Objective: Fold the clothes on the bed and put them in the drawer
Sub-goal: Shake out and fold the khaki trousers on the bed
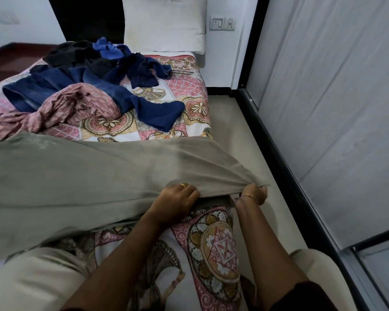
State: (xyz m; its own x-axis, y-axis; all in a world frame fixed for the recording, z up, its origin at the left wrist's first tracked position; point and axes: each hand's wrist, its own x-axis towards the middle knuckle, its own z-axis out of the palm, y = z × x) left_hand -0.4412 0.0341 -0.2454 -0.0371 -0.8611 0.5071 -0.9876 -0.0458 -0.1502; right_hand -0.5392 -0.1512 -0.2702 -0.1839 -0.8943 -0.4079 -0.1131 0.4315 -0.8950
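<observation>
A large grey-green garment (88,176) is stretched across the near part of the bed (198,108). My left hand (177,198) grips its near edge, fingers curled over the cloth. My right hand (255,194) pinches the garment's right corner, out past the bed's right side. Further up the bed lies an unfolded heap: a pink patterned cloth (61,108), dark blue garments (130,95), a black one (72,52) and a bright blue one (108,49). No drawer is in view.
A white pillow (164,23) leans at the headboard. A narrow strip of floor (245,135) runs between the bed and a grey wardrobe front (335,97) on the right. My knees in pale trousers (32,277) rest on the bed's near end.
</observation>
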